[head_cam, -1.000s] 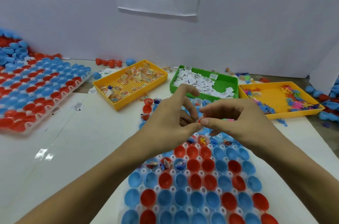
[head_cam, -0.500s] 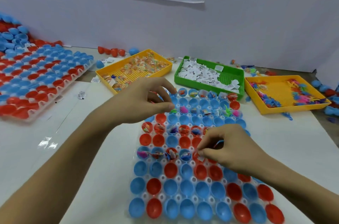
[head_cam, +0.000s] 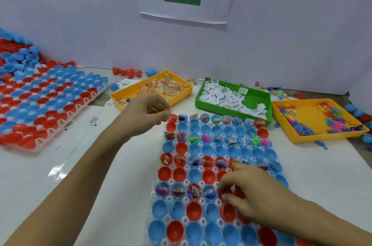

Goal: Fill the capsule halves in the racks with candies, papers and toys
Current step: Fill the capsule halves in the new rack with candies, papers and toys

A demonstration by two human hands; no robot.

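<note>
Since a moment ago my left hand (head_cam: 148,113) retreated, fingers curled, contents unclear; right hand (head_cam: 250,195) pinches paper (head_cam: 233,189) into rack (head_cam: 171,198).

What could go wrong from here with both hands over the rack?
1. The right hand pinches something small over a red capsule half; its neighbours are close, so it may land in the wrong half.
2. The right forearm lies low over the rack and could nudge the light halves.
3. The left hand hovers beside the candy tray; a careless reach may scatter candies.
</note>
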